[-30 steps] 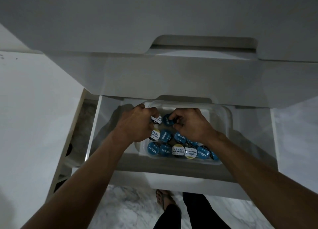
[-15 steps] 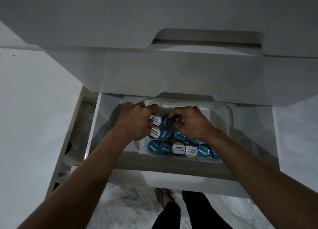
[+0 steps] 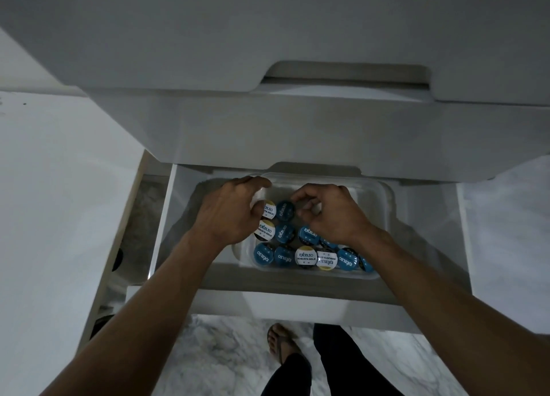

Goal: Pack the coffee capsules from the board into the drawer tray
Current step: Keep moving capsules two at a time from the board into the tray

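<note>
An open white drawer (image 3: 166, 217) is projecting toward the viewer beneath the overhanging white drawer front (image 3: 297, 133) above it, which is shading the far part of the compartment. Inside, a clear rectangular plastic tray (image 3: 384, 205) is sitting with bare drawer floor showing to its left, right and near sides. Round coffee capsules with blue or white-and-yellow foil lids (image 3: 303, 257) are filling the tray's near row and the left part of the rows behind, lids facing up and touching one another; the tray's far right portion is standing open. The left hand (image 3: 229, 217) is hovering over the tray's far left corner, its curled fingers covering the rim and part of two white-lidded capsules; whether it is gripping anything cannot be told. The right hand (image 3: 330, 214) is arching above the middle of the tray, thumb and forefinger drawn narrowly together beside a blue-lidded capsule (image 3: 285, 210), with nothing visibly pinched between them. The right wrist is hiding several capsules in the second row. A sandalled foot (image 3: 281, 343) is standing on marbled floor (image 3: 220, 354) below the drawer.
</note>
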A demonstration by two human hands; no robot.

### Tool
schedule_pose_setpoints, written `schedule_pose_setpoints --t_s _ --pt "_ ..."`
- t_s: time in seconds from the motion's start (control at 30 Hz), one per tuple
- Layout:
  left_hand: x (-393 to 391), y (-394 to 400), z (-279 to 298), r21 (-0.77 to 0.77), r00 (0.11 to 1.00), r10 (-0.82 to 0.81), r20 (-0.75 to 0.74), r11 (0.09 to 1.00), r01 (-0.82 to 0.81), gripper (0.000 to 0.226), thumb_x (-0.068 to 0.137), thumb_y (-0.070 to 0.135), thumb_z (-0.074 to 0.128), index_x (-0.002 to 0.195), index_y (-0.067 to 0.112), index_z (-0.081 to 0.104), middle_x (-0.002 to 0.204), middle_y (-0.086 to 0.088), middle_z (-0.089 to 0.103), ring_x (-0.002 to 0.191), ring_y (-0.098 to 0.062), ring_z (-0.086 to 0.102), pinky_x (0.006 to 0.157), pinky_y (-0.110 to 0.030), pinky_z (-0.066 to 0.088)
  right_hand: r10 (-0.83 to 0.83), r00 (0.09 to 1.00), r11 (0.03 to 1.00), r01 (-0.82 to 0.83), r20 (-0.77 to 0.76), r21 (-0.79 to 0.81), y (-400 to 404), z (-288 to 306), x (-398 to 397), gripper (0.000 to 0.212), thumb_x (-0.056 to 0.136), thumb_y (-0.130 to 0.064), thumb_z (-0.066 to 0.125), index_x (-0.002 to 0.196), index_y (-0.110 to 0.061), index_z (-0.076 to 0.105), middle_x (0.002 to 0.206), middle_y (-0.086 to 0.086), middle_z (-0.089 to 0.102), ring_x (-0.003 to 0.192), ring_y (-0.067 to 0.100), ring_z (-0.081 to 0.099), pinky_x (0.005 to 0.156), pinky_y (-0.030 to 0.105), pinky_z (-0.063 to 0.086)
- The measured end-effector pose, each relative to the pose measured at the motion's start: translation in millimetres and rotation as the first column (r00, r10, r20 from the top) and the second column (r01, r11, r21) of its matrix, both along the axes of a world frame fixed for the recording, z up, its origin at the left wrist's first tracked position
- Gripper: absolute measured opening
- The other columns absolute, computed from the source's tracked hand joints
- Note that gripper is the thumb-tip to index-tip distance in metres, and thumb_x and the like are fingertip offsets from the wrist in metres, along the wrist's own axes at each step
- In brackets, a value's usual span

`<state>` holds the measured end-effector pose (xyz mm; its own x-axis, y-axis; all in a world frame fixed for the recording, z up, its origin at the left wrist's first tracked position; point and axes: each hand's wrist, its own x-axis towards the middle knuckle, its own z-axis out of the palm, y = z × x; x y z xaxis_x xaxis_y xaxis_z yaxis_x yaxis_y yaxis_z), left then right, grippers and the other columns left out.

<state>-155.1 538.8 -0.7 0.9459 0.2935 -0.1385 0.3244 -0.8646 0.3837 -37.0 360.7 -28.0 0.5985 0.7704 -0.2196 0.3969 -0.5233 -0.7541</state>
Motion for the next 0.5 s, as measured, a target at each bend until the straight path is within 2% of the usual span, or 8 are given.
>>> schedule_pose_setpoints --t_s 0.1,0.17,0.23,0.4,0.5 --pt "-10 -9 11 -0.098 0.993 0.11 0.046 0.99 -0.105 0.037 0.09 0.032 0.064 0.126 0.026 0.058 0.104 -0.001 0.07 0.082 -0.019 0.065 0.081 -0.042 0.056 -0.077 0.997 0.995 0.077 -0.003 0.061 -9 13 -8 0.029 0.081 -0.009 0.072 0.108 -0.021 0.07 0.096 -0.012 0.07 0.083 -0.002 0.063 0.069 -0.001 0.041" --pt "-19 -17 18 -0.178 0.988 0.148 0.046 0.974 -0.138 0.033 0.089 0.036 0.065 0.121 0.026 0.062 0.094 0.009 0.065 0.074 -0.01 0.061 0.08 -0.037 0.056 -0.131 0.991 0.986 0.134 -0.035 0.095 -18 21 -17 0.029 0.079 -0.013 0.076 0.106 -0.022 0.07 0.096 -0.013 0.069 0.082 -0.002 0.064 0.07 0.003 0.045" --pt "-27 -26 24 -0.219 0.986 0.156 0.05 0.965 -0.142 0.029 0.088 0.04 0.065 0.115 0.03 0.063 0.099 0.015 0.068 0.077 -0.004 0.063 0.077 -0.034 0.058 -0.179 0.982 0.975 0.186 -0.065 0.123 -27 29 -25 0.03 0.078 -0.018 0.078 0.106 -0.023 0.07 0.097 -0.011 0.07 0.081 -0.001 0.065 0.071 0.007 0.049" --pt "-33 -56 47 -0.3 0.969 0.205 0.136 0.941 -0.157 0.03 0.083 0.039 0.072 0.108 0.023 0.068 0.102 0.007 0.072 0.088 -0.007 0.068 0.08 -0.028 0.056 -0.246 0.963 0.951 0.262 -0.114 0.161 -55 61 -38 0.039 0.077 -0.03 0.081 0.112 -0.021 0.068 0.1 -0.009 0.069 0.083 -0.002 0.066 0.073 0.008 0.051" --pt "-25 -86 66 -0.329 0.955 0.224 0.197 0.932 -0.151 0.034 0.08 0.041 0.075 0.107 0.023 0.069 0.1 0.007 0.072 0.087 -0.006 0.068 0.079 -0.027 0.056 -0.274 0.956 0.927 0.291 -0.103 0.235 -83 85 -38 0.037 0.078 -0.029 0.081 0.111 -0.02 0.068 0.1 -0.008 0.069 0.082 0.0 0.067 0.074 0.012 0.053"
